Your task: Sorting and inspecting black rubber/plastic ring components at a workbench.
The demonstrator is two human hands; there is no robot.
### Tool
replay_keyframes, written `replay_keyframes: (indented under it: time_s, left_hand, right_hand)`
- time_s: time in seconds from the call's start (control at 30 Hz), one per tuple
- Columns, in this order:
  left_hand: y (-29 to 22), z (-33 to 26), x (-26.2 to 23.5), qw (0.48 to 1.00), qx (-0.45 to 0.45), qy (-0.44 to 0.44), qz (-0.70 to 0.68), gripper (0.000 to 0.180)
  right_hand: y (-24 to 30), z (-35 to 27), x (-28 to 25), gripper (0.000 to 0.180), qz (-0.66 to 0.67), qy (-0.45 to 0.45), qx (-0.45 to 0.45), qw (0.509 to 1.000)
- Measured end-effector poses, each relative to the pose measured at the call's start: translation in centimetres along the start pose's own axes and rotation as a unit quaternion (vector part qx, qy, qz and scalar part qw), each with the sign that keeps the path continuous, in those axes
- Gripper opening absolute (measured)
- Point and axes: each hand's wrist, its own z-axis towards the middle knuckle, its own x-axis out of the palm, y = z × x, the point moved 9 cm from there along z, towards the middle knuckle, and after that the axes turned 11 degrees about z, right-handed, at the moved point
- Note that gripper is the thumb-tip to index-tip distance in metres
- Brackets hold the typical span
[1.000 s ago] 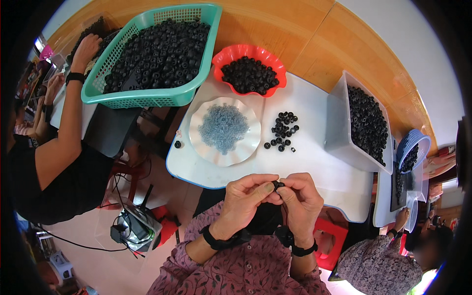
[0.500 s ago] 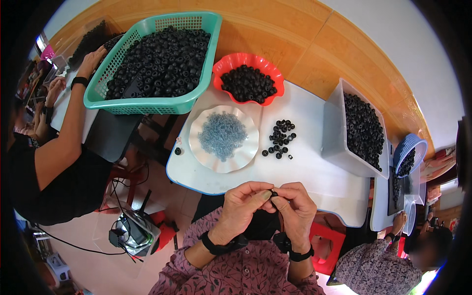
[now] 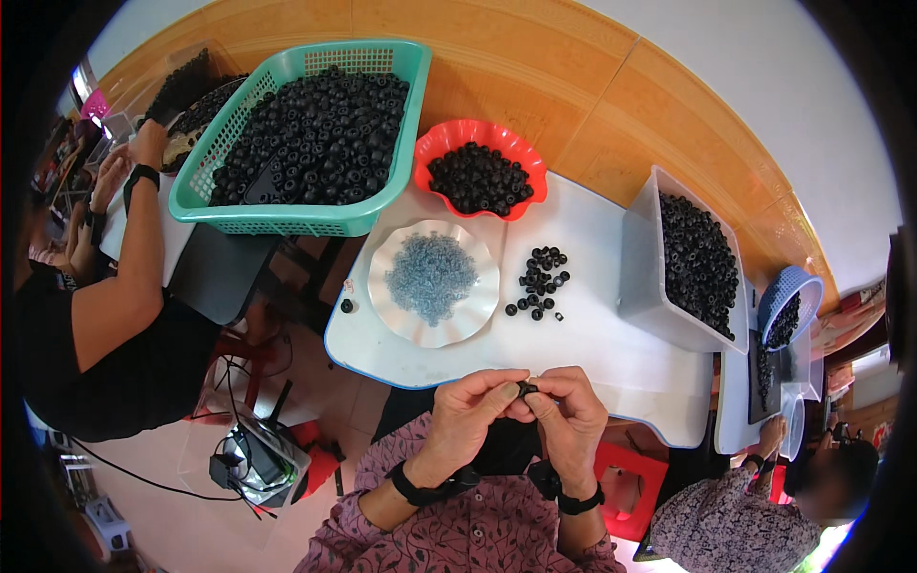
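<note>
My left hand (image 3: pixel 463 420) and my right hand (image 3: pixel 570 420) meet just off the near edge of the white table (image 3: pixel 592 372). Thumbs and fingertips of both pinch one small round black part (image 3: pixel 524 389), mostly covered by the fingers. Beyond them, a loose group of black ring-shaped parts (image 3: pixel 538 285) lies on the table. To its left a white wavy-edged plate (image 3: pixel 384 307) carries a heap of small clear bluish pieces (image 3: pixel 430 275). A red scalloped bowl (image 3: pixel 538 164) behind these is filled with more black parts.
A large green basket (image 3: pixel 287 222) of black parts stands at the back left, and a grey-white bin (image 3: pixel 650 286) of them at the right. One black part (image 3: pixel 347 306) sits near the table's left edge. Co-workers sit left and right; a red stool (image 3: pixel 635 482) is beside me.
The whole view has shifted slightly, so the table sits a little lower. My hands still pinch the black part, now tilted differently. The left co-worker's hand has drawn back toward their other hand.
</note>
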Motion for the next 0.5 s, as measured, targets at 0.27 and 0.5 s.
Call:
replay_keyframes:
  time_s: [0.27,0.5]
  left_hand:
    - [-0.5,0.3,0.2,0.995,-0.012,0.017,-0.093,0.023]
    - [0.3,0.2,0.0,0.996,-0.014,0.011,-0.088,0.022]
  right_hand:
    - [0.1,0.6,0.4,0.016,0.024,0.006,0.005,1.0]
    - [0.2,0.5,0.3,0.014,0.033,-0.007,0.021,0.999]
